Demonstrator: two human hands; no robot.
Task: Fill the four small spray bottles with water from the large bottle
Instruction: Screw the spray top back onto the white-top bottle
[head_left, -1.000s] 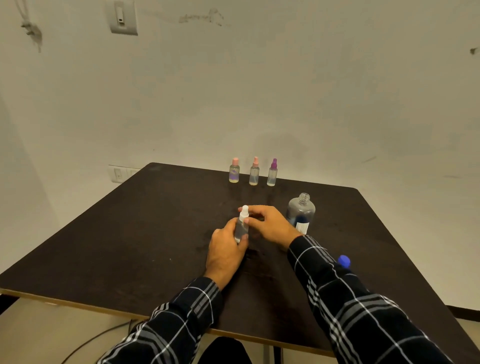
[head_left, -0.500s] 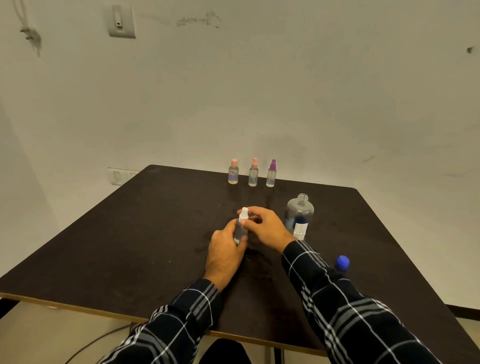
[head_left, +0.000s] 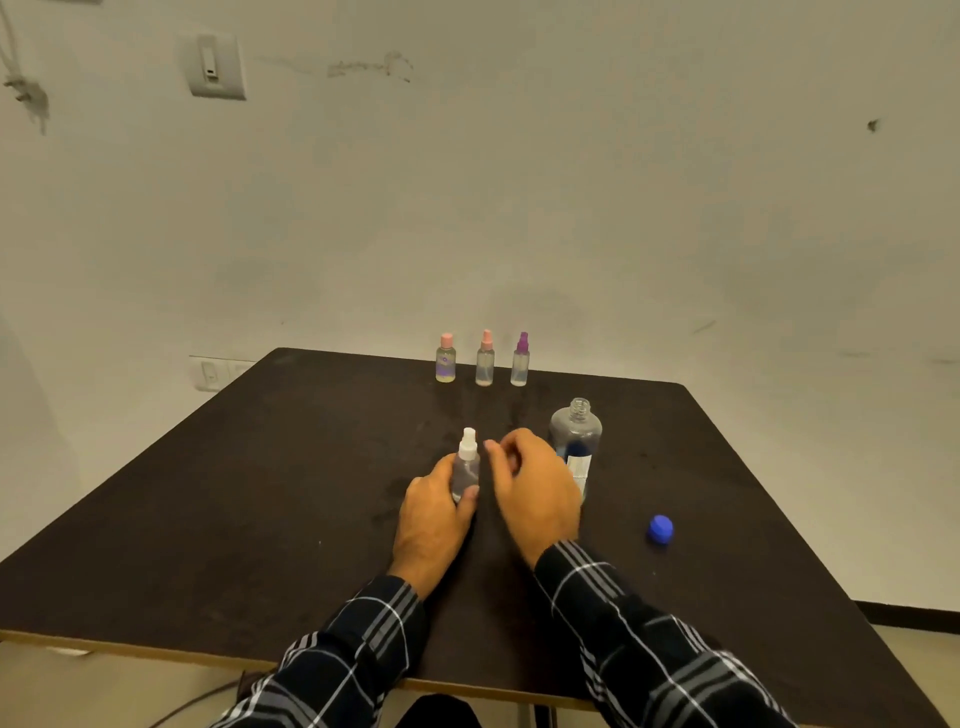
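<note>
A small clear spray bottle with a white top stands upright at the middle of the dark table. My left hand wraps its lower body. My right hand hovers just right of the white top, fingers apart, touching nothing. Behind it stands the large clear bottle, uncapped, partly hidden by that hand. Its blue cap lies on the table to the right. Three small spray bottles stand in a row at the far edge: pink-capped, pink-topped and purple-topped.
A bare wall rises directly behind the table's far edge, with a switch plate high on the left. The table's near edge runs below my plaid sleeves.
My right hand has let go of the white spray top and pulled slightly back to the right. The left hand keeps its hold on the bottle.
</note>
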